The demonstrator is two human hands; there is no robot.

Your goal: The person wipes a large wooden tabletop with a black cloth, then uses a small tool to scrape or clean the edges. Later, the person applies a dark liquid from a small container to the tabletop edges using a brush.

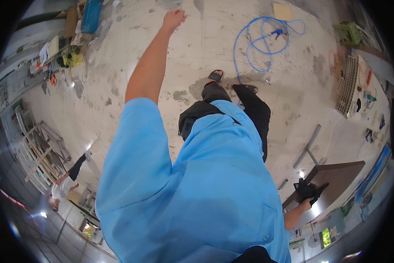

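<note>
My left hand (174,19) is stretched out ahead over the floor, its fingers curled in with nothing showing in them. At the lower right my right hand (306,204) is closed on a black object (307,189) with parts sticking out; its kind cannot be made out. In this view the black object overlaps a dark brown tabletop (344,173), and I cannot tell whether they touch. A black waist pouch (192,117) hangs at the front of my blue shirt.
A blue coiled air hose (248,48) with a blow gun (276,32) lies on the floor ahead, near my feet. A green crate (348,34) and a cluttered workbench (369,98) stand right. Left are wooden frames (34,151) and another person (64,186).
</note>
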